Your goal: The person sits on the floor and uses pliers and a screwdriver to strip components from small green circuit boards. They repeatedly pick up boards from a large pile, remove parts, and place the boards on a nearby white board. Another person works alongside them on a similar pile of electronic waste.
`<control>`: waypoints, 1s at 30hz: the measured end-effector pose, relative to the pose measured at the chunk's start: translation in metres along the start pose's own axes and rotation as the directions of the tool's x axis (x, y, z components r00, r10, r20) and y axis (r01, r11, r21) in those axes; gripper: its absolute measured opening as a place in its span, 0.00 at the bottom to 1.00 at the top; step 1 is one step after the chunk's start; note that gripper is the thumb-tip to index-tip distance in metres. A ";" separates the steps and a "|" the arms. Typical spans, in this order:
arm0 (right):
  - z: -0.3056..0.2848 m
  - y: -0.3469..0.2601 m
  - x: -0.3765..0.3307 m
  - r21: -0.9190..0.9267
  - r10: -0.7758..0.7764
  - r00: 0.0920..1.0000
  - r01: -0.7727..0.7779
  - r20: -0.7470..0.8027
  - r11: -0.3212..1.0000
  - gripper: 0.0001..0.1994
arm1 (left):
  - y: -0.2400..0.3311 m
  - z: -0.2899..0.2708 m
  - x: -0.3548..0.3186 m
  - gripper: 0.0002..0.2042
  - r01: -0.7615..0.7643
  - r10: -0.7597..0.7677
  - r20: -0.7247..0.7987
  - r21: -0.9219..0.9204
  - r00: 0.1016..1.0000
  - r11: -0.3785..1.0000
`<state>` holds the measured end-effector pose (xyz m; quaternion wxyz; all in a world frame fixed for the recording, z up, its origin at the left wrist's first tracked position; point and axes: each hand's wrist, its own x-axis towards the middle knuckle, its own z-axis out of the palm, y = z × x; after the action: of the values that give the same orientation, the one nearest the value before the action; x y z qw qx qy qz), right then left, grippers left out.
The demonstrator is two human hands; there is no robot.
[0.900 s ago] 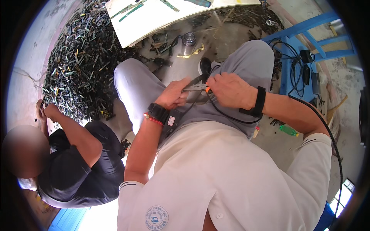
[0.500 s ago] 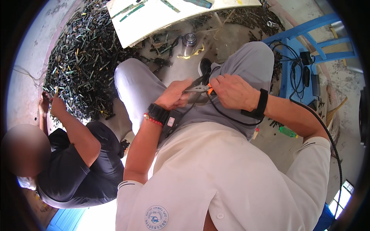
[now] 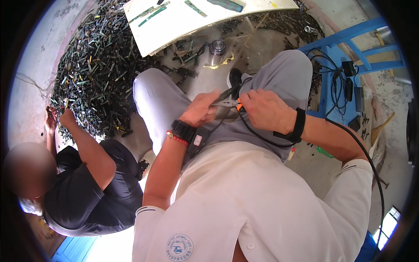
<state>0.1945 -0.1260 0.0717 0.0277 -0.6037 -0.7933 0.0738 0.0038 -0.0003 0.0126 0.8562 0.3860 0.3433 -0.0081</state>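
My left hand [image 3: 201, 109] is closed on a narrow dark strip [image 3: 228, 93], which points away from me between my knees. In my right hand [image 3: 268, 110] is a pair of pliers with orange on the handle [image 3: 239, 105]. Their metal jaws [image 3: 224, 104] reach left to the strip, close to my left fingertips. Whether the jaws grip it I cannot tell, since they are blurred. A thin black cable [image 3: 253, 131] loops below my right hand. Against my lap, by my left wrist, lies a dark box with a small white label [image 3: 197, 140].
A white table [image 3: 170, 30] with green strips stands ahead. A large heap of dark strips [image 3: 98, 74] lies at the left, where a co-worker in black [image 3: 83, 187] sits. A metal-lidded jar [image 3: 217, 47] is on the floor. Cables lie on a blue chair [image 3: 327, 87] at the right.
Both hands stay together with the strip and pliers, shifting only slightly. The whole view has moved a little. The co-worker's hands remain by the heap.
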 end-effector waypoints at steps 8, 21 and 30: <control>-0.005 0.004 0.004 0.203 0.047 0.986 -0.080 0.162 0.976 0.08 | -0.001 -0.006 0.001 0.27 0.084 -0.086 0.037 0.057 0.996 0.995; -0.017 -0.004 0.015 0.674 -0.013 0.675 -0.737 0.737 -0.052 0.07 | -0.007 -0.014 0.011 0.31 -0.141 0.055 -0.326 -0.248 0.944 0.958; -0.002 -0.030 0.008 0.486 -0.176 0.766 -0.548 0.618 -0.681 0.13 | -0.008 -0.017 0.008 0.29 -0.365 0.374 -0.465 0.113 0.803 0.924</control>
<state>0.1640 -0.1261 0.0778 0.3538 -0.3826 -0.0480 0.8521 -0.0020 0.0077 -0.0051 0.7262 0.4429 0.4621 0.2508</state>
